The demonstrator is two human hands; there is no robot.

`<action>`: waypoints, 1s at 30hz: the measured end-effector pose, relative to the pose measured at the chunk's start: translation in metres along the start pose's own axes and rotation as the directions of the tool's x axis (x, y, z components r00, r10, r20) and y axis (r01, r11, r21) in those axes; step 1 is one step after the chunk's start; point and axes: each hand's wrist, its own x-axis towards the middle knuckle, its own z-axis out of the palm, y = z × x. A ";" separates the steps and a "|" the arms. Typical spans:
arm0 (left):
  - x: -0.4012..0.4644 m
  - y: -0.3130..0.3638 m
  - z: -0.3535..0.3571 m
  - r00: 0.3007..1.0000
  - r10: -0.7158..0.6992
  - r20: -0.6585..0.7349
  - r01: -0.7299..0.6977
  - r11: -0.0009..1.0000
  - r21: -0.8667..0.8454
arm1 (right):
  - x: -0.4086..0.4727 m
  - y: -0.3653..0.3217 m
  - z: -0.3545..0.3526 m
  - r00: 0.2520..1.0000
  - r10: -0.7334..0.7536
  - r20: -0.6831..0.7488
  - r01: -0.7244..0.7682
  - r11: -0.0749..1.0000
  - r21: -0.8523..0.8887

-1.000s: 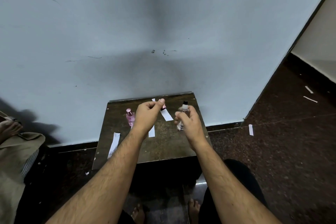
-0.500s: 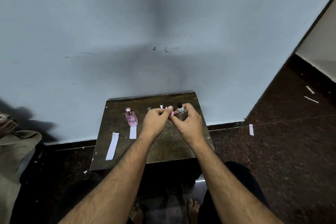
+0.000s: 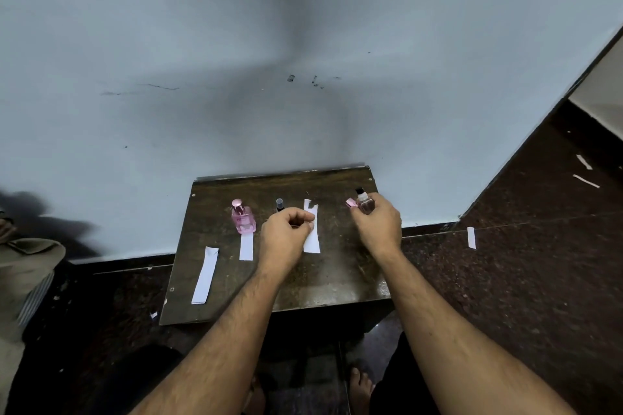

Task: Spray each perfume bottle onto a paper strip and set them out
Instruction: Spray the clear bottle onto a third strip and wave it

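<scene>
On a small dark wooden table [image 3: 330, 276], my right hand [image 3: 379, 224] grips a clear perfume bottle [image 3: 364, 203] with a black sprayer, and a pink cap [image 3: 351, 203] sticks out beside my fingers. My left hand [image 3: 286, 234] pinches a white paper strip [image 3: 310, 227] that lies on the table. A pink perfume bottle [image 3: 242, 217] stands upright at the left with a paper strip [image 3: 246, 247] in front of it. A dark-capped bottle [image 3: 279, 205] stands mostly hidden behind my left hand. Another strip [image 3: 205, 274] lies near the table's left edge.
The table stands against a pale blue wall [image 3: 303, 61]. Dark speckled floor surrounds it, with loose paper strips [image 3: 471, 237] to the right. Cloth and a person's foot [image 3: 6, 231] are at the far left. My bare feet [image 3: 360, 387] show below the table.
My hands have moved apart. The left hand has brought the strip down to the table, and the right hand has carried the clear bottle to the right.
</scene>
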 end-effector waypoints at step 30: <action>0.020 -0.020 0.020 0.997 -0.074 -0.032 0.075 0.995 0.060 | 0.079 -0.006 0.032 0.956 -0.018 0.293 0.169 0.850 -0.499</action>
